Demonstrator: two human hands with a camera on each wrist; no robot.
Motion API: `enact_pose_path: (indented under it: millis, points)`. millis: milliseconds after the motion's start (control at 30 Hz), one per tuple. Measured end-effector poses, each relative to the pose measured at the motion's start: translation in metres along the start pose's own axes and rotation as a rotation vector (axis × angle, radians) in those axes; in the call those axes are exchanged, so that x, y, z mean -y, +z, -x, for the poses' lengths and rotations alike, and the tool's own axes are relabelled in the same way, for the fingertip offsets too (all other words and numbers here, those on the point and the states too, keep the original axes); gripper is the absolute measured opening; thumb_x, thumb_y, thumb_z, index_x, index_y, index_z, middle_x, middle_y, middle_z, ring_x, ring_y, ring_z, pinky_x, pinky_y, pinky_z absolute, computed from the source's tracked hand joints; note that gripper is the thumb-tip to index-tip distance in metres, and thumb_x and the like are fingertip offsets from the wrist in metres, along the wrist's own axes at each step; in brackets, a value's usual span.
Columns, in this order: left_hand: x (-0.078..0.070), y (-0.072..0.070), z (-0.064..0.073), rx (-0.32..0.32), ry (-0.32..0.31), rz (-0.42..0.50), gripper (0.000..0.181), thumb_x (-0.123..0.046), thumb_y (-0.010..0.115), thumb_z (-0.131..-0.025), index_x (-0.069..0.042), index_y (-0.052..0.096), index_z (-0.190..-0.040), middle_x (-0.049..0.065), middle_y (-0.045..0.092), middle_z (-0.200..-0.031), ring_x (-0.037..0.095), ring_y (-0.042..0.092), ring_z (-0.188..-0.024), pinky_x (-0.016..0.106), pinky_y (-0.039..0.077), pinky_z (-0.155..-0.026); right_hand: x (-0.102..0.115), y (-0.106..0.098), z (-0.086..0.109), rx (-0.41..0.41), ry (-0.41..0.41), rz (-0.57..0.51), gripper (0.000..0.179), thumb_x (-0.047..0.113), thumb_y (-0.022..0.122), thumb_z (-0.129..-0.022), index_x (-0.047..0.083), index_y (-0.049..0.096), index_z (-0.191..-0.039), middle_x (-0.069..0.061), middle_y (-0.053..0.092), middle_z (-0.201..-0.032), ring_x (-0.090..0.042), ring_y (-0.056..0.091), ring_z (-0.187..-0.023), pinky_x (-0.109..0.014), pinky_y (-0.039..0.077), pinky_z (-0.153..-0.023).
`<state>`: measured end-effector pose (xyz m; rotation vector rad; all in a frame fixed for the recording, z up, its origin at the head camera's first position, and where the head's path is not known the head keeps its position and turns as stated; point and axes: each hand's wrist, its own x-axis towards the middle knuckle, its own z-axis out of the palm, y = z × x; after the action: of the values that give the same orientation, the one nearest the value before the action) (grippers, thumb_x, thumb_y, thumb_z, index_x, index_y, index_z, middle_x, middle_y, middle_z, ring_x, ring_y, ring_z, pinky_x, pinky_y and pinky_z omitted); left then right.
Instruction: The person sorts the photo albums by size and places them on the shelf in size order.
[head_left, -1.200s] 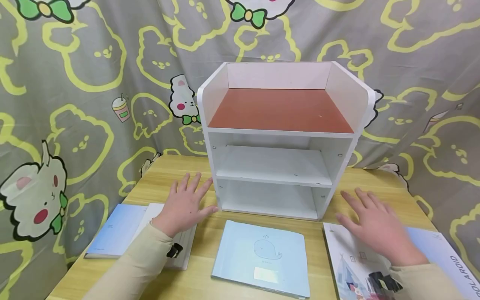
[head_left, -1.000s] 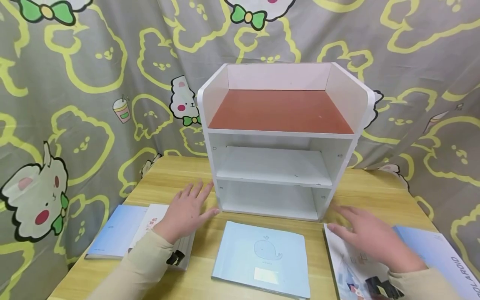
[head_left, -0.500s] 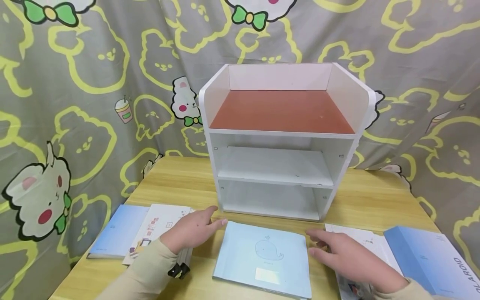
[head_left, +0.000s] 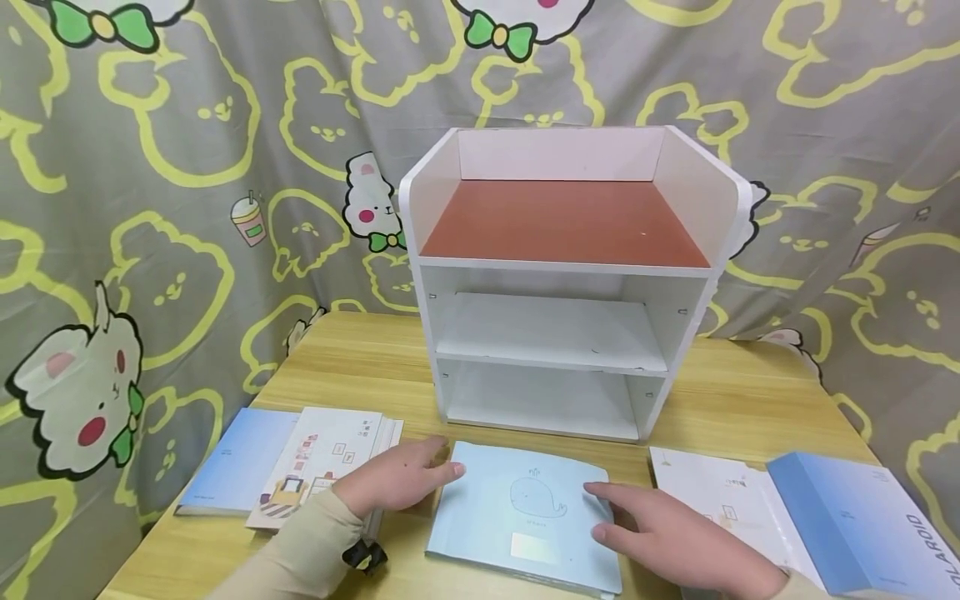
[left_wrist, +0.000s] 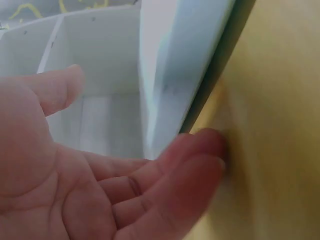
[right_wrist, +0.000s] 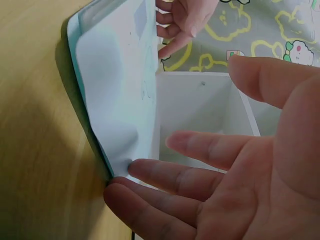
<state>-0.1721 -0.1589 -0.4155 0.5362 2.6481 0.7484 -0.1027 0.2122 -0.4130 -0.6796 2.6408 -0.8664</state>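
A light blue book [head_left: 480, 508] with a whale drawn on its cover lies flat on the wooden table in front of the shelf. At its left edge is my left hand [head_left: 397, 477], thumb reaching over the corner; in the left wrist view its fingertips [left_wrist: 200, 165] are at the edge by the tabletop. My right hand [head_left: 675, 525] comes in from the right, fingers extended and over the cover's right side. Seen from the right wrist, the fingers [right_wrist: 175, 177] are spread loosely at the book's [right_wrist: 107, 85] near corner, not curled round it.
A white shelf unit [head_left: 551, 358] with a red-brown top board [head_left: 562, 221] stands behind the book. On the left lie a blue book [head_left: 232, 467] and a white illustrated stack [head_left: 322, 450]. A white book [head_left: 738, 492] and a blue POLAROID box [head_left: 862, 517] lie right. Patterned curtain [head_left: 180, 275] surrounds the table.
My hands have come down from beside the shelf toward the whale book, the right one moving left off the white book. The whale book has stayed in place.
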Motion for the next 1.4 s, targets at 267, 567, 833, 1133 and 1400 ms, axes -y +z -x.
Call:
enact_pose_path:
  millis: [267, 567, 833, 1133, 1400]
  points:
    - [0.006, 0.014, -0.007, -0.017, 0.009, 0.189, 0.076, -0.049, 0.058, -0.1, 0.002, 0.039, -0.152, 0.023, 0.056, -0.141, 0.035, 0.059, -0.122, 0.054, 0.047, -0.101, 0.001, 0.004, 0.003, -0.024, -0.003, -0.036, 0.063, 0.055, 0.052, -0.102, 0.016, 0.049, -0.151, 0.003, 0.052, -0.148, -0.028, 0.052, -0.133, -0.043, 0.047, -0.103]
    - [0.001, 0.02, -0.015, -0.02, 0.114, 0.555, 0.096, -0.032, 0.072, -0.094, -0.008, 0.01, -0.163, 0.021, 0.02, -0.164, 0.035, 0.042, -0.138, 0.051, 0.034, -0.113, -0.007, 0.003, -0.003, 0.0, -0.033, -0.255, 0.065, 0.042, 0.057, -0.103, 0.004, 0.041, -0.153, -0.018, 0.042, -0.155, -0.037, 0.053, -0.131, -0.036, 0.049, -0.102]
    - [-0.014, 0.018, -0.009, -0.032, 0.17, 0.736, 0.101, -0.009, 0.067, -0.093, -0.024, -0.003, -0.164, 0.017, 0.014, -0.165, 0.031, 0.06, -0.112, 0.046, 0.047, -0.102, -0.008, 0.005, -0.009, -0.064, 0.014, -0.256, 0.07, 0.041, 0.061, -0.101, 0.0, 0.038, -0.153, -0.02, 0.047, -0.15, -0.035, 0.055, -0.129, -0.041, 0.051, -0.099]
    - [-0.049, -0.009, 0.01, -0.057, 0.265, 0.843, 0.096, 0.001, 0.06, -0.095, -0.044, 0.006, -0.161, 0.015, 0.037, -0.149, 0.032, 0.064, -0.106, 0.045, 0.059, -0.082, -0.006, 0.009, -0.019, -0.117, 0.079, -0.435, 0.087, 0.035, 0.064, -0.101, 0.003, 0.01, -0.162, -0.029, 0.046, -0.148, -0.033, 0.058, -0.125, -0.033, 0.054, -0.09]
    - [-0.067, -0.035, 0.022, -0.095, 0.358, 0.985, 0.083, -0.007, 0.055, -0.102, -0.033, 0.006, -0.163, 0.024, 0.043, -0.142, 0.036, 0.067, -0.104, 0.051, 0.058, -0.08, 0.007, -0.015, -0.013, -0.065, -0.021, -0.856, 0.087, 0.015, 0.053, -0.106, 0.024, -0.013, -0.162, -0.036, 0.041, -0.145, -0.037, 0.066, -0.107, -0.046, 0.058, -0.082]
